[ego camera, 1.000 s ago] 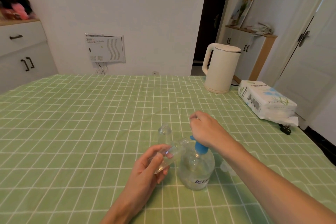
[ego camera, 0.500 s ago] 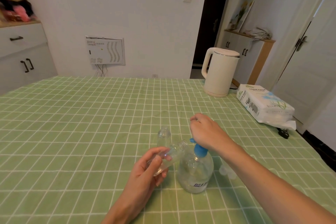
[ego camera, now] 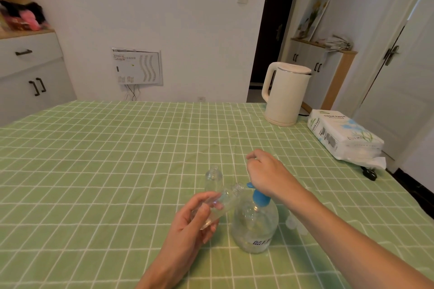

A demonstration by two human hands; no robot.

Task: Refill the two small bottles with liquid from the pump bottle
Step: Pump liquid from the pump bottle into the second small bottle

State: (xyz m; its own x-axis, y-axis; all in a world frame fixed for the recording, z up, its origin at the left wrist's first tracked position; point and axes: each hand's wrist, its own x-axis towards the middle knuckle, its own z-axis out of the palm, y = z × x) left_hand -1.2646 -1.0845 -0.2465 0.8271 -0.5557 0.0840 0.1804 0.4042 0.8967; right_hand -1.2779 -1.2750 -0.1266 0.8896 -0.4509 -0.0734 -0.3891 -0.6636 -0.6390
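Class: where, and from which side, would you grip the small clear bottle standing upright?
Grip the upright small clear bottle round its wide body, below the narrow neck, probably from the left: the left hand, tilted bottle and right hand crowd its near and right sides.

Soft, even light fills the room, bright on the white wall (ego camera: 187,19) and casting only faint shadows on the green tablecloth (ego camera: 94,171). The wide lens bows the door (ego camera: 404,82) at the right edge, and the shelf clutter (ego camera: 25,17) top left looks blurred.
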